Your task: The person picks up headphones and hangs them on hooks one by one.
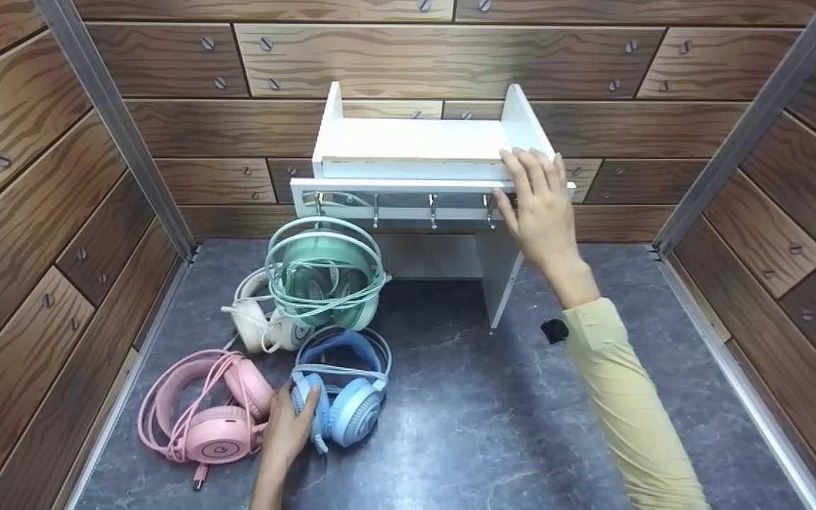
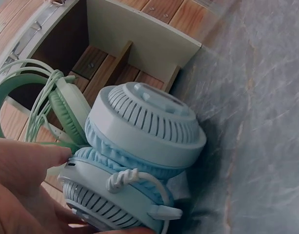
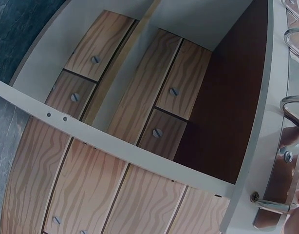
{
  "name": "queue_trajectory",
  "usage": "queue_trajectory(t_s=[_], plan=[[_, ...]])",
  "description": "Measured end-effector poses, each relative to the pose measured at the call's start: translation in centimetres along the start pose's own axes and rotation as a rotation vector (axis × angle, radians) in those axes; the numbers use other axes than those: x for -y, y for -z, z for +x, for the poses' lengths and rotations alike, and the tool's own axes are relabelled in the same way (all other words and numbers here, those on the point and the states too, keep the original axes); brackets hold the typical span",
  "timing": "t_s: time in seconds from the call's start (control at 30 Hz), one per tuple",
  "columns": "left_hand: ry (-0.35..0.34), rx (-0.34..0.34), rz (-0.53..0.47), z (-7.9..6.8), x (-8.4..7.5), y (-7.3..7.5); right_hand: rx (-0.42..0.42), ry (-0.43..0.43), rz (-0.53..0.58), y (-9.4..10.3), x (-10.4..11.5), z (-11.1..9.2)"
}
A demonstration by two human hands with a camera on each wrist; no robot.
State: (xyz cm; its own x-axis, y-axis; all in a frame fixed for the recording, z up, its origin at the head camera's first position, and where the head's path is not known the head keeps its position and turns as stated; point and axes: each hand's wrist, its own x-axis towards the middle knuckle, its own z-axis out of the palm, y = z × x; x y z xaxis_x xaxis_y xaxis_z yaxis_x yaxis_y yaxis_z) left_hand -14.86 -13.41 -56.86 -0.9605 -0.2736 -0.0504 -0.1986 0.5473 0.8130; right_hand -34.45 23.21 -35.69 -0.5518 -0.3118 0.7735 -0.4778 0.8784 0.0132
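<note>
Closest to me, pink headphones (image 1: pixel 220 432) are lying on the floor (image 1: pixel 450 439), just left of the person's left hand (image 1: pixel 286 427). That hand is grasping the blue headphones (image 1: pixel 357 412) by their left ear cup, thumb over the inner side; whether they are resting on the floor or slightly raised, I can't tell. Their headband is pointing away from the person, towards the white rack (image 1: pixel 415 138), while the cups are facing back. So the bare hooks (image 1: pixel 433 211) are sitting ahead, above and to the right of that grip, and the left hand is by far the nearer one to the blue pair. Beyond, white headphones (image 1: pixel 251 322) are lying behind, and green headphones (image 1: pixel 326 249) are hanging from the leftmost hook. Farther up, the right hand (image 1: pixel 541 212) is resting on the rack's right end, clasping nothing, fingers laid over the shelf edge. The left wrist view is showing a twisted cable (image 2: pixel 122 180) at the gripped cup, which the head view is barely revealing.
</note>
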Motion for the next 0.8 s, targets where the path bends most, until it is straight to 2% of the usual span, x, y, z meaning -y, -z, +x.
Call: queue_trajectory(t_s=[0.17, 0.37, 0.5, 0.67, 0.8], plan=[[0.021, 0.031, 0.054, 0.2, -0.4, 0.0, -0.003, 0.0, 0.004, 0.0, 0.0, 0.0], [0.027, -0.009, 0.058, -0.3, -0.4, -1.0, 0.003, -0.005, 0.005, -0.1, 0.0, -0.1], [0.05, -0.009, 0.051, -0.3, -0.3, -1.5, 0.003, -0.004, 0.004, -0.1, 0.0, 0.0], [0.069, 0.008, -0.013, 0.1, 0.1, -1.7, 0.001, 0.0, 0.002, -0.1, 0.0, 0.0], [0.09, 0.042, -0.135, 0.4, 0.7, -1.8, 0.003, -0.002, 0.003, 0.0, 0.0, 0.0]])
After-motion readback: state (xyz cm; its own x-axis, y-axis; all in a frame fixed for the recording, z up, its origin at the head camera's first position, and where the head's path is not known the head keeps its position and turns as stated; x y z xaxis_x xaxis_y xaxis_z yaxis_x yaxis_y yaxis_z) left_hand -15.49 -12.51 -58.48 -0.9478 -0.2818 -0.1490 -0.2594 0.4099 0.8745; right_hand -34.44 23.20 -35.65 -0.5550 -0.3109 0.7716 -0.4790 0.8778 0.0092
